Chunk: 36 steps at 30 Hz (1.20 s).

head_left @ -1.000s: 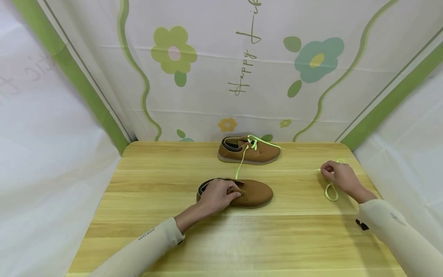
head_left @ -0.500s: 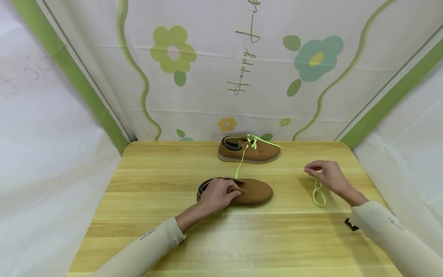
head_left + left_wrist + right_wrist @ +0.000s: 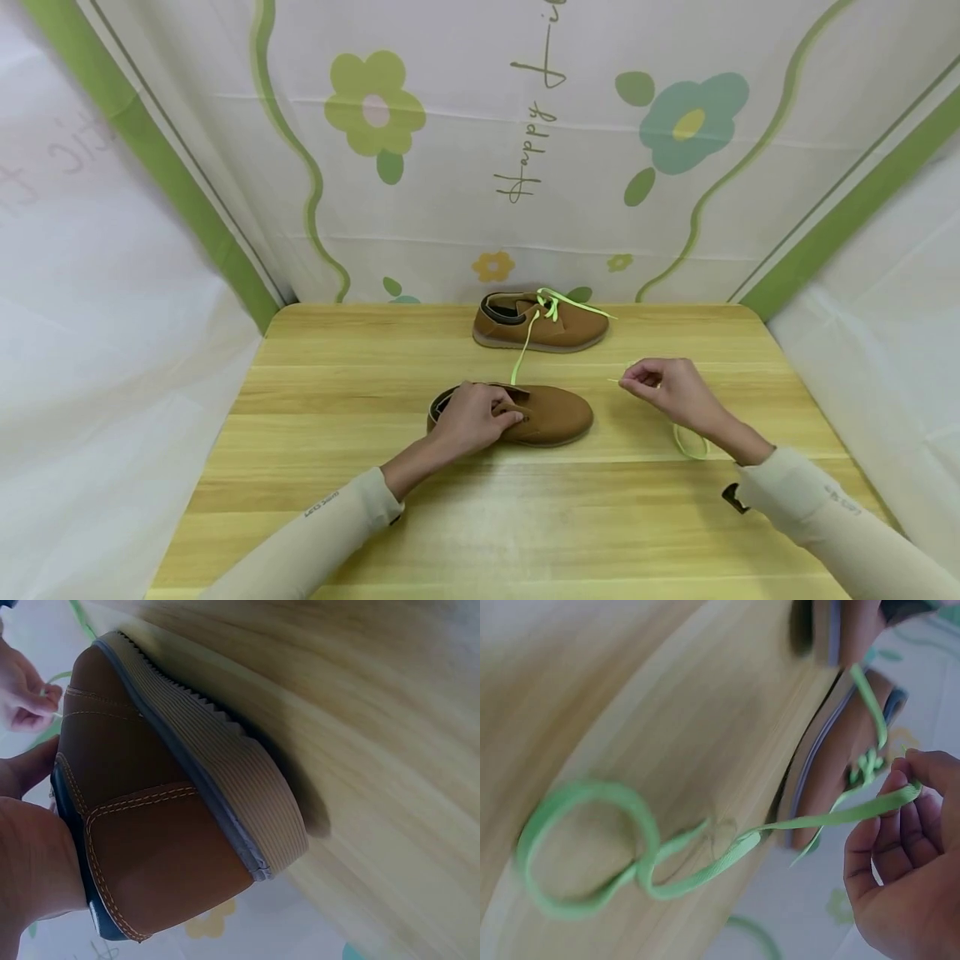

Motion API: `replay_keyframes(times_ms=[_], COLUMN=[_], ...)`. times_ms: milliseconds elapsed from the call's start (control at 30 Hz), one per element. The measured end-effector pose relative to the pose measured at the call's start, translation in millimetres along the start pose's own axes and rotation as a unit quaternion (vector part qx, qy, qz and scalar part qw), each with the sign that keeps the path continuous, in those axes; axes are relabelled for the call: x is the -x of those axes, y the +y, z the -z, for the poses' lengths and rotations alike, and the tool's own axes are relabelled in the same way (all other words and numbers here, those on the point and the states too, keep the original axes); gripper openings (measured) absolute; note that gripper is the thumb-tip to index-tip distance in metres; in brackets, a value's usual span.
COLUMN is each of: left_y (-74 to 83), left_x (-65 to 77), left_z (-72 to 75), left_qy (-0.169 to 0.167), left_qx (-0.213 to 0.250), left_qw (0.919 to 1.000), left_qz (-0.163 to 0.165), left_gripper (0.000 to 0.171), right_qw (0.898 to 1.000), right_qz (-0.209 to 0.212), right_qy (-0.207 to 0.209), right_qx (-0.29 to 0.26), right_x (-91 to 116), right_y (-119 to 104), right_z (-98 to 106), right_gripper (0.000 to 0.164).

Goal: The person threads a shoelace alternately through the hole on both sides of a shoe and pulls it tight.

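Note:
A brown shoe lies sole-down on the wooden table, its toe to the right. My left hand reaches over its opening, with thumb and fingers pinching the eyelet flap. The left wrist view shows this shoe's heel, stitched in orange over a ridged pale sole. To the right of the toe, my right hand pinches a light green shoelace close to one end. A thin tip sticks out past the fingertips toward the shoe. The rest of the lace hangs below in a loop.
Behind the near shoe stands a second brown shoe, laced in bright green. One of its lace ends trails forward to the near shoe. A white cloth with printed flowers rises at the table's back edge.
My right hand has moved left toward the near shoe, carrying the green shoelace and its dangling loop. The left hand keeps its hold on the shoe in the same place.

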<state>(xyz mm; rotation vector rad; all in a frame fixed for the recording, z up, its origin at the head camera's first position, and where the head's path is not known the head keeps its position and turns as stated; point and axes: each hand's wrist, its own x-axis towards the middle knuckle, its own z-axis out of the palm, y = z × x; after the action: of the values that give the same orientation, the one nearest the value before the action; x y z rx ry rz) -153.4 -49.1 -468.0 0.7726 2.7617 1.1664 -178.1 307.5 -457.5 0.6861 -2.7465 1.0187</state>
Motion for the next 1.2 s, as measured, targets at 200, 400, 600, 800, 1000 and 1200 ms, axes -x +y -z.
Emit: replay_keyframes(times_ms=[200,400,600,800,1000,1200], left_y=[-1.3,-1.9,-3.6,-2.1,-1.5,-1.1], left_x=[-0.6,0.2,0.0,-0.1,0.0,-0.4], left_z=[-0.8,-0.2,-0.9,0.2,0.4,0.2], left_qy=[0.002,0.002,0.002,0.006,0.000,-0.001], left_qx=[-0.005,-0.005,-0.006,-0.009,-0.007,-0.001], left_qw=[1.0000,0.9999,1.0000,0.9999,1.0000,1.0000], left_qz=[-0.006,-0.008,-0.007,-0.008,0.000,-0.002], left_gripper=[0.013,0.016,0.017,0.016,0.015,0.014], right_qw=[0.997,0.994,0.992,0.989,0.987,0.987], right_qz=[0.012,0.025,0.021,0.019,0.023,0.026], right_qy=[-0.039,-0.058,-0.074,-0.089,-0.098,-0.095], right_qx=[-0.061,-0.093,-0.102,-0.115,-0.128,-0.125], right_x=[4,4,1,-1,-2,-4], right_y=[-25,-43,-63,-74,-80,-83], right_z=[-14,-29,-43,-56,-70,-79], right_gripper=[0.014,0.009,0.013,0.015,0.013,0.013])
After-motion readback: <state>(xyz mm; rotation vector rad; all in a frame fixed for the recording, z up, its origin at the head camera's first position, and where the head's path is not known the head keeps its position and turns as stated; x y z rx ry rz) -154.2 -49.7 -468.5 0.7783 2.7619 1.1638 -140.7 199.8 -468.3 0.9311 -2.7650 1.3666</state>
